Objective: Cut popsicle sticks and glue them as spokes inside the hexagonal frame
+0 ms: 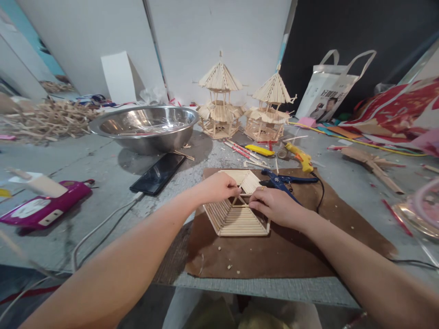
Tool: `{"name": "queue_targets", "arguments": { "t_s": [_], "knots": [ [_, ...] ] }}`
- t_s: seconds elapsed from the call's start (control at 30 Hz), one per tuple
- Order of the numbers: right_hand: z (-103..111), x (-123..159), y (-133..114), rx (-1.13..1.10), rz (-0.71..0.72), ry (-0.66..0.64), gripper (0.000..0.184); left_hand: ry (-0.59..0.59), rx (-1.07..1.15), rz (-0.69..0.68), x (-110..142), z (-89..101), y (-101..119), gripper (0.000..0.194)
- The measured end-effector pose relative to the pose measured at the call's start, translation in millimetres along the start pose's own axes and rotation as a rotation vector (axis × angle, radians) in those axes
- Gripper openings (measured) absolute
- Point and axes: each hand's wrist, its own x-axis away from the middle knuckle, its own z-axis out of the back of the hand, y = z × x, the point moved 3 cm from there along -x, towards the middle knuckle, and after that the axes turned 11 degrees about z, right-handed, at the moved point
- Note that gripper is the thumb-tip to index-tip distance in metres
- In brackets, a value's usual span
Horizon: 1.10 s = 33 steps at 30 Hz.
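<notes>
Stick hexagon (244, 223) under both hands (219, 186) (276, 206), near edge (244, 235) left-to-right

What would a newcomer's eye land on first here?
Probably the two wooden-stick pagoda models at the back of the table. Next, the left hand and right hand, close together at a hexagonal stick panel on a brown mat. A metal bowl stands left of the pagodas.

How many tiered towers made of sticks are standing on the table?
2. The left tower stands just right of the steel bowl; the right tower stands between it and the white bag. Any behind them would be hidden.
</notes>
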Motion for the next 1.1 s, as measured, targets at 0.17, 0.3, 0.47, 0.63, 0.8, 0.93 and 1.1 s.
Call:
{"name": "queue_targets", "arguments": {
  "t_s": [0.17, 0.3, 0.47, 0.63, 0.8, 0.93, 1.1],
  "knots": [
    [-0.9, -0.2, -0.2, 0.022, -0.011, -0.019, 0.024, -0.046, -0.003, 0.019, 1.9, -0.4, 3.7, 0.034],
    [-0.7, -0.3, 0.0, 0.022, -0.019, -0.019, 0.024, -0.077, 0.004, 0.029, 1.3, -2.1, 4.9, 0.033],
    [0.5, -0.3, -0.8, 0.026, -0.020, -0.023, 0.025, -0.080, -0.037, 0.021, 2.8, -3.9, 7.4, 0.032],
    [1.6, -0.3, -2.6, 0.024, -0.020, -0.029, 0.025, -0.098, -0.073, -0.022, 6.5, -4.3, 12.2, 0.029],
    [2.1, -0.5, -3.9, 0.019, -0.012, -0.032, 0.025, -0.090, -0.071, -0.019, 7.5, -5.5, 11.5, 0.026],
    [2.0, -0.4, -4.5, 0.009, 0.004, -0.032, 0.026, -0.084, -0.061, -0.031, 7.3, -6.6, 10.7, 0.025],
    [1.0, 0.2, -5.1, 0.026, 0.014, -0.024, 0.026, -0.100, -0.051, -0.028, 7.0, -7.3, 11.1, 0.024]
  ]
}}
